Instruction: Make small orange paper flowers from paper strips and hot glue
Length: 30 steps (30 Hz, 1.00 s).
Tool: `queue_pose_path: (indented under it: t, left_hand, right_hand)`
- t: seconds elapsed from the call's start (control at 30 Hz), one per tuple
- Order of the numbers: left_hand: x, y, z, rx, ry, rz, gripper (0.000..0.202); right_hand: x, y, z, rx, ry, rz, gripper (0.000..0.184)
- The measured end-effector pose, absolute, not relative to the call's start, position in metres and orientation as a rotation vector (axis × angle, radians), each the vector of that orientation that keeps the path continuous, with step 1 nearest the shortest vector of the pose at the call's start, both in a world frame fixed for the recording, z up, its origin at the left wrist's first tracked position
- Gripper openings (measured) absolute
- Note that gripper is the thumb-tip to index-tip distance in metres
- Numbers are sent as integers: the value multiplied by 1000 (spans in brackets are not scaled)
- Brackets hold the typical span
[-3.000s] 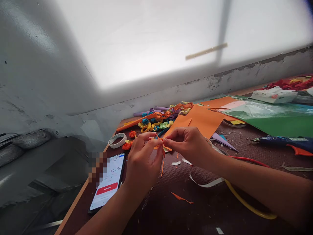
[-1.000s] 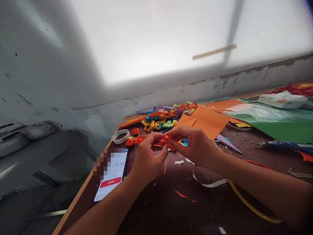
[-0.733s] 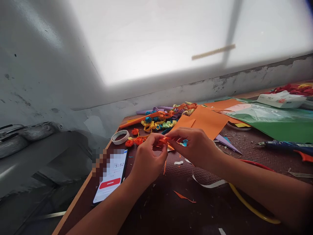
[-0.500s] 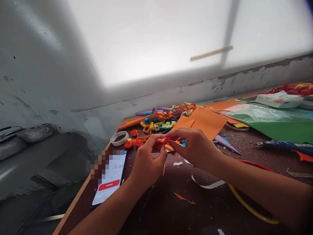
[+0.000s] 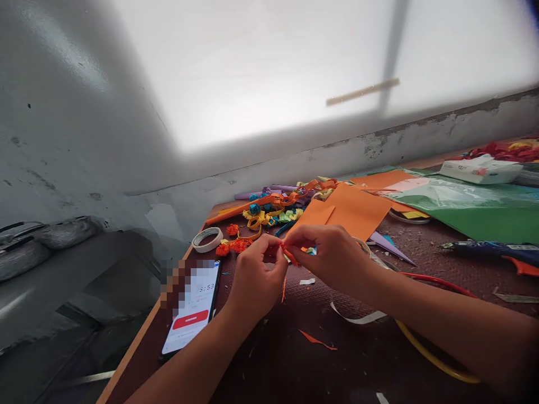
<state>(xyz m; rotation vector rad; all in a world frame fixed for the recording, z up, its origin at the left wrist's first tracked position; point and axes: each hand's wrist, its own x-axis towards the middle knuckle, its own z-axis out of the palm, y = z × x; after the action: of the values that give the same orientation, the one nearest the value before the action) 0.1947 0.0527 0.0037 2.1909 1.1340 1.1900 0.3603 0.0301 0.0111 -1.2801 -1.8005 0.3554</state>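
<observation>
Brown littered tabletop (image 5: 425, 255) beneath the orange strip (image 5: 288, 254), grey wall (image 5: 63, 140) behind.

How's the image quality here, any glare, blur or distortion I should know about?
In the head view the window is blown out to white glare; the wall at left bows from wide-angle distortion; the top of the phone is pixelated; the left hand, right hand and the orange paper strip they pinch are fairly sharp, though the table nearest the camera falls into shadow.
</observation>
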Motion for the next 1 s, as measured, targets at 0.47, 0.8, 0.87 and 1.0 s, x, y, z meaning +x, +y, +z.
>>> queue_pose_path:
  t: [0.47,0.8,0.87,1.0]
  left_hand:
    - [197,56,-8,2145,1165,1181,6]
    - [197,52,-7,2152,1185,1231,9]
    - [198,53,-8,2154,1157,1222,14]
    - [198,55,-9,2156,1092,1158,34]
  right_hand:
    - [363,34,10,-1406,-1846,303,14]
    - [363,37,6,-1327,-1782,465,15]
    - [363,38,6,-1332,-1760,476,15]
    - [362,39,4,-1283,-1766,447,18]
